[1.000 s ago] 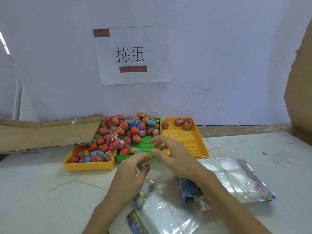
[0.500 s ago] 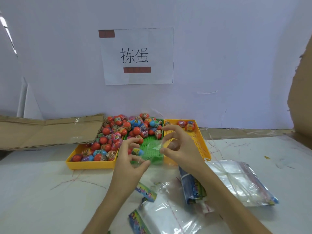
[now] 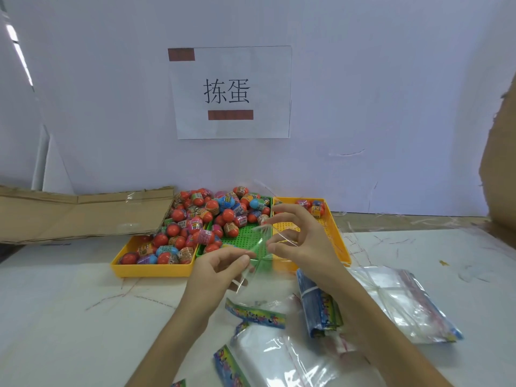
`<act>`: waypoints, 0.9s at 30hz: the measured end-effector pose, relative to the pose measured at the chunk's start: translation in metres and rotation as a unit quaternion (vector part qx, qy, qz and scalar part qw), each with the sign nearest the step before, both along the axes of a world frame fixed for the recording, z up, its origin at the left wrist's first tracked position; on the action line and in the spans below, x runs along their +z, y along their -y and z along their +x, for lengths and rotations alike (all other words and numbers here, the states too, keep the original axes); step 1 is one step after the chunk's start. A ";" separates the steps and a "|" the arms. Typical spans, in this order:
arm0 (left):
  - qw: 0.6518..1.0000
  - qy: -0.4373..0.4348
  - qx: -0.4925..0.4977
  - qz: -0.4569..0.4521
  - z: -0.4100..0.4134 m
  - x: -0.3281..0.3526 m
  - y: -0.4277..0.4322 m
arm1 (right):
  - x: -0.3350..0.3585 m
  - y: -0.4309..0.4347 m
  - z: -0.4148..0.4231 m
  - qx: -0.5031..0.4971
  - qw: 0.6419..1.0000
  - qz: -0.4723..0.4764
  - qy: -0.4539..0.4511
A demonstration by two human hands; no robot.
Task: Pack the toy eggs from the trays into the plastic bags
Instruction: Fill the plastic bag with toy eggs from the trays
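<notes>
Both hands are mid-frame pulling a clear bag [image 3: 258,256] open: left hand [image 3: 216,270] pinches one film edge, right hand [image 3: 300,241] pinches the other, spare fingers spread. Toy eggs [image 3: 205,223] are still heaped in the trays [image 3: 152,270] just behind, so if that slippery film slips, the mouth probably flops shut before anything goes in.

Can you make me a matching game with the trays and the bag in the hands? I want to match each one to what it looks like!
Things:
1. left yellow tray
2. green tray
3. right yellow tray
4. clear bag

States:
A. held up between both hands
B. only a few eggs, at the far end
C. piled full of eggs
D. eggs at the back, bare at the front

Pairs: 1-C, 2-D, 3-B, 4-A
</notes>
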State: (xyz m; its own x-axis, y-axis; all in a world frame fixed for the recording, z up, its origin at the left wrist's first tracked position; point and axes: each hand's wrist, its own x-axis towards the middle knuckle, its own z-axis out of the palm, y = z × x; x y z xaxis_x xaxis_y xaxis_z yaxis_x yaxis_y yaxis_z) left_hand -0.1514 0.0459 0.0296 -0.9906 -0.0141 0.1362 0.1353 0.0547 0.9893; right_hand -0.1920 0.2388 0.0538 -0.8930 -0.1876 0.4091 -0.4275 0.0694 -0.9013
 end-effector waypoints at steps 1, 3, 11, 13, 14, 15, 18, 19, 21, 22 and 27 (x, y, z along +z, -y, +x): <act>1.000 -0.008 0.005 -0.004 0.000 0.000 0.000 | 0.000 0.000 0.000 -0.004 1.000 0.002 0.001; 1.000 -0.019 0.012 -0.005 -0.001 -0.001 0.000 | 0.000 0.000 0.000 -0.007 1.000 0.007 0.007; 0.982 -0.128 0.105 -0.087 -0.003 -0.005 0.004 | 0.000 -0.006 -0.001 0.089 0.990 0.021 0.103; 0.971 -0.157 0.119 -0.140 -0.002 -0.006 0.003 | -0.002 -0.005 0.000 0.075 0.991 0.067 0.088; 0.964 -0.169 0.124 -0.162 -0.002 -0.008 0.002 | -0.002 -0.003 0.000 0.059 0.992 0.080 0.080; 0.958 -0.180 0.128 -0.183 -0.001 -0.009 0.002 | -0.002 -0.002 0.000 0.042 0.992 0.092 0.070; 0.943 -0.206 0.122 -0.232 0.000 -0.010 0.001 | -0.005 0.001 0.000 -0.022 0.987 0.159 0.009; 0.939 -0.212 0.119 -0.242 -0.001 -0.011 0.001 | -0.007 0.002 0.000 -0.033 0.985 0.172 -0.006; 0.936 -0.215 0.120 -0.250 -0.002 -0.013 0.002 | -0.009 0.003 -0.001 -0.032 0.985 0.171 -0.013; 0.937 -0.212 0.122 -0.250 -0.003 -0.014 0.003 | -0.008 0.003 -0.001 -0.028 0.987 0.161 -0.006; 0.967 -0.170 0.096 -0.167 -0.004 -0.009 0.006 | -0.005 -0.001 -0.003 -0.018 0.993 0.098 0.061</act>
State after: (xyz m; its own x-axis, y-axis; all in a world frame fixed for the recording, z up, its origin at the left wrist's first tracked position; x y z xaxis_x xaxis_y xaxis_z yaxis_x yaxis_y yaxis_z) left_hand -0.1554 0.0403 0.0211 -0.8717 -0.0922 0.4813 0.4043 0.4196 0.8127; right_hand -0.1954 0.2396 0.0484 -0.9409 -0.2210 0.2567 -0.3108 0.2619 -0.9137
